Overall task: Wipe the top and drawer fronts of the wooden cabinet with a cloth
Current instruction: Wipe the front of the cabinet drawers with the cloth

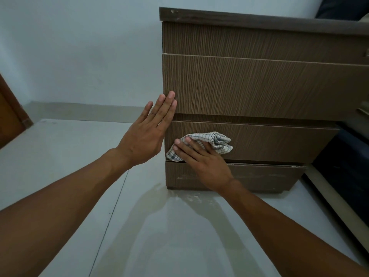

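The wooden cabinet [259,86] stands directly ahead of both sets of fingers. Left hand [147,134]: fingers straight and close together, tips at the left edge of the middle drawer front [249,88]. Right hand [205,158]: fingers extended flat, pressing the checked cloth [217,140] against the lower drawer front [279,142]. The cloth bunches to the right of the fingertips.

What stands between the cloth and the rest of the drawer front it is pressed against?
Nothing visible. The right hand presses the cloth on the left end of a lower drawer front, and the wood to its right is bare. The left hand rests at the left edge of the cabinet, higher up, outside that path.
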